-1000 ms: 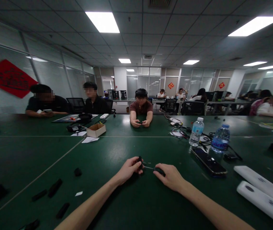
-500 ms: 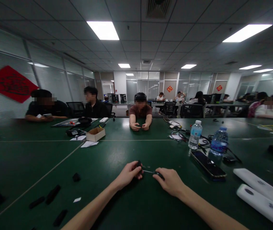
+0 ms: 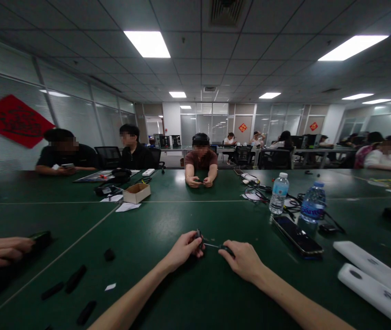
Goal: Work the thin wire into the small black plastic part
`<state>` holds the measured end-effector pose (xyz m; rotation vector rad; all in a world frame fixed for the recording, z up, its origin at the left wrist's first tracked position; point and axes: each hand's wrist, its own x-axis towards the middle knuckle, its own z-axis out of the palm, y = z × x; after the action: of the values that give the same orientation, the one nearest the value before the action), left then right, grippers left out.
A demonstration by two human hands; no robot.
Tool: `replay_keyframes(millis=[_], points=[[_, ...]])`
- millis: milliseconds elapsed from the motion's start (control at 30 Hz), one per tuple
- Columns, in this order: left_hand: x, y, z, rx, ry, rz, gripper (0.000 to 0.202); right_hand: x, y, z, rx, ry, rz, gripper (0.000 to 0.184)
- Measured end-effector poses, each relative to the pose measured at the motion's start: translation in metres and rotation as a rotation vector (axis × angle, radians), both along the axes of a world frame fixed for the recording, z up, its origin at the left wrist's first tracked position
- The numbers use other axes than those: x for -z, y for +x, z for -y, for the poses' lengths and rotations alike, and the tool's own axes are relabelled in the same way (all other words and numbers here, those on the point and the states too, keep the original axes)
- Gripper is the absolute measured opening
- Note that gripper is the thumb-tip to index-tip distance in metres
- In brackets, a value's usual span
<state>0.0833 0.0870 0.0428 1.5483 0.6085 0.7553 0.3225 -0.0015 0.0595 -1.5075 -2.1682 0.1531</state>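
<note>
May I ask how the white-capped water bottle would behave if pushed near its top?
The water bottle stands upright, tall and narrow, so a high push would probably tip it. Its round body would then likely roll on the smooth green table. The clear, thin-looking wall may dent when squeezed.

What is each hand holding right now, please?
Left hand: closed on a small black part.
Right hand: closed on a thin tool, its tip toward that part.
</note>
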Motion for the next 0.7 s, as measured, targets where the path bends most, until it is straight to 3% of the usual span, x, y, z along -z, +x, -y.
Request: replay_keyframes(millis=[333,700], points=[[0.0060,0.0026,-0.0049,-0.004,-0.015,0.010,0.036,0.0031,0.0000,-0.0024,0.015,0.006,0.010,0.037],[0.0090,0.0005,-0.0038,-0.014,0.029,-0.034,0.042,-0.0051,0.0008,0.0008,-0.057,-0.024,0.023,0.036]])
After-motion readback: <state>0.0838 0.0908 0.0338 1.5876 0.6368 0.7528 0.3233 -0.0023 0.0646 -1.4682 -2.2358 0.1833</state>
